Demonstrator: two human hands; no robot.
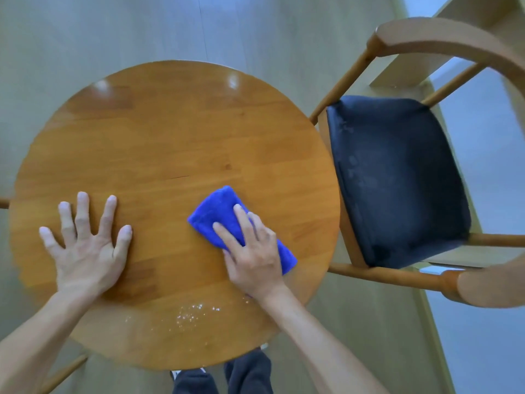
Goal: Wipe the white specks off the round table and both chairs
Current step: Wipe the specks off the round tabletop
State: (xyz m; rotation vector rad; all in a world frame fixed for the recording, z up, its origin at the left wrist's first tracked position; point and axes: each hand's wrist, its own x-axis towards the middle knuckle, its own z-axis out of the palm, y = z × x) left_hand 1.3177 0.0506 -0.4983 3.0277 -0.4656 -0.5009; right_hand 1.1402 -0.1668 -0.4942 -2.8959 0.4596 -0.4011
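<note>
Head view: on the round honey-brown wooden table (170, 132), the right hand (252, 251) presses flat, fingers straight, on a folded blue microfibre cloth (218, 206) whose long axis runs 10 to 4 o'clock. White specks (193, 314) lie at 7 o'clock from it, nearer that hand. The left hand (85, 245) rests open, fingers spread, on the wood.

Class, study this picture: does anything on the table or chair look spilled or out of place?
Yes. White specks lie scattered near the round table's near edge, behind the blue cloth. Pale smudges mark the chair seat.
</note>
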